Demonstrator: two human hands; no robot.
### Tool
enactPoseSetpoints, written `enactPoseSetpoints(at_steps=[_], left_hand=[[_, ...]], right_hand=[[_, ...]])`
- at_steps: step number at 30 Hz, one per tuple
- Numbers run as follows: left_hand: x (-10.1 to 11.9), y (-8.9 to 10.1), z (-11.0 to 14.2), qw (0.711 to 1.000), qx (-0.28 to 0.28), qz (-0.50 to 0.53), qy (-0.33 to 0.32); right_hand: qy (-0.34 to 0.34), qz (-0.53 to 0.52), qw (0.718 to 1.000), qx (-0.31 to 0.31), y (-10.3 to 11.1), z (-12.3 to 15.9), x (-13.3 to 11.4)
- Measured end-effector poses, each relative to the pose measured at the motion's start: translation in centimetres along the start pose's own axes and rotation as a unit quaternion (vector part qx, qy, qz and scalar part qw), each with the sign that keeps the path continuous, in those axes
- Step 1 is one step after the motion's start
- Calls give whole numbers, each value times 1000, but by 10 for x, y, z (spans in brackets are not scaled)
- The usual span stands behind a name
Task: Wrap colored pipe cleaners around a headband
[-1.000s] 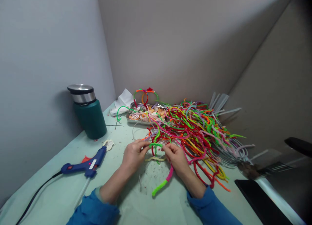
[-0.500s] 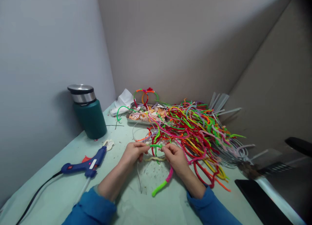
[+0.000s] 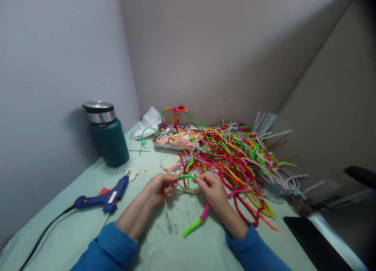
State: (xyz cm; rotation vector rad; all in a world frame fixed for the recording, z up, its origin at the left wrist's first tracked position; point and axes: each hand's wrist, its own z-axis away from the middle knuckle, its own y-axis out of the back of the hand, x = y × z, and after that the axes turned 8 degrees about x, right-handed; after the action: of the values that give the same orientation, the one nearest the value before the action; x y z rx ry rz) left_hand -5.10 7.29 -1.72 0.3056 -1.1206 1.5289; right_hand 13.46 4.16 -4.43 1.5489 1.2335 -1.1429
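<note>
A short stretch of green pipe cleaner (image 3: 185, 177) runs between my two hands, just above the table. My left hand (image 3: 160, 188) pinches its left end between thumb and fingertips. On the other side, my right hand (image 3: 212, 190) has thumb and forefinger closed on the right end. A bare thin wire (image 3: 168, 215) hangs down below my left hand. From beneath my right hand curves a piece wrapped in pink and bright green pipe cleaner (image 3: 194, 225); whether it joins the green stretch is hidden. A pale yellowish strip (image 3: 185, 192) lies just under the hands.
A tangled heap of coloured pipe cleaners (image 3: 235, 157) spreads to the right. Behind my hands is a metal tray (image 3: 167, 147) of small pieces. At left stand a blue glue gun (image 3: 108, 198) with a cord and a green bottle (image 3: 109, 143). A black flat object (image 3: 311, 239) lies right.
My left hand has shifted slightly left and rolled so its curled fingers show more. A bit more of the green pipe cleaner shows at its left end. My right hand stays nearly still.
</note>
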Motion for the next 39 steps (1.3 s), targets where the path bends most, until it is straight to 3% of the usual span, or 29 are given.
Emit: enactPoseSetpoints(at_steps=[8,12,16,20,22,26,29,31,36,39], left_hand=[[2,1,3,998,-13,29,48],[-1,-3,3,998,3,-30,-56],[-6,-9,3,970,93,-121,-191],[-10,-11,1,913,165,-222,-300],[-12,-10,1,865,187,-288,-367],[-14,-9,5,742,198,-377,-518],[-15,-11,10,696,194,-400,-564],[-14,-12,12,696,192,-403,-563],[-14,-13,13,754,176,-366,-516],[-15,-13,12,767,169,-367,-499]], right_hand=[[1,2,1000,-1,1,0,0],[-5,0,1000,15,2,-2,1],[-27,-17,999,22,3,-3,6],[-41,-41,998,30,4,-4,11],[-43,-49,997,34,4,-5,12],[-49,-56,997,37,3,-5,11],[-46,-58,997,39,3,-5,10],[-44,-57,997,40,3,-5,10],[-52,-52,997,37,3,-5,11],[-45,-41,998,34,3,-4,10]])
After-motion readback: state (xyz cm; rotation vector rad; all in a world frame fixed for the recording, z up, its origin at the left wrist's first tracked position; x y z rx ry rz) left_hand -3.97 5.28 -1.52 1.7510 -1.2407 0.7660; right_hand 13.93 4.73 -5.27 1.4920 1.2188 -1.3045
